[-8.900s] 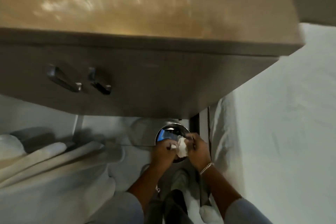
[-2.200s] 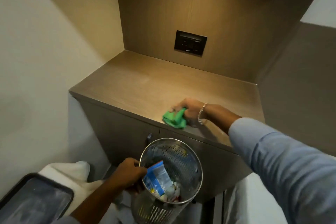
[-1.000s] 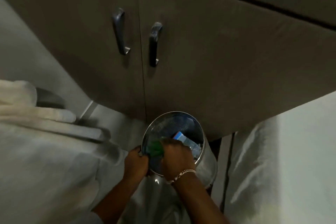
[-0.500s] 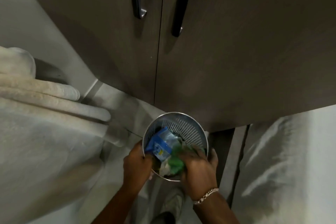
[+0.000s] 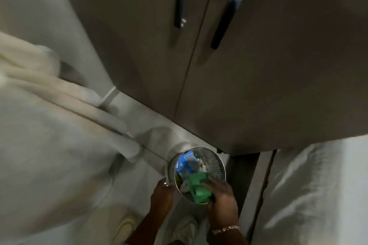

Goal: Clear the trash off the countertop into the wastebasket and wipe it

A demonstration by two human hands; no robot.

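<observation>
A round perforated metal wastebasket (image 5: 216,160) stands low on the floor in front of the cabinet. Inside it lie a blue carton (image 5: 186,165) and pale crumpled paper. My left hand (image 5: 161,195) grips the basket's left rim. My right hand (image 5: 223,201), with a bracelet at the wrist, holds a green cloth (image 5: 199,188) over the basket's near edge. The countertop is out of view.
Brown cabinet doors (image 5: 258,75) with two dark bar handles (image 5: 225,18) fill the top. White bedding (image 5: 49,135) lies on the left and white fabric (image 5: 308,195) on the right. My light shoes (image 5: 125,226) stand on the pale floor below.
The basket has gone down and away from the camera, toward the floor by the cabinet base. My right hand still holds the green cloth at the rim, and my left hand stays on the rim.
</observation>
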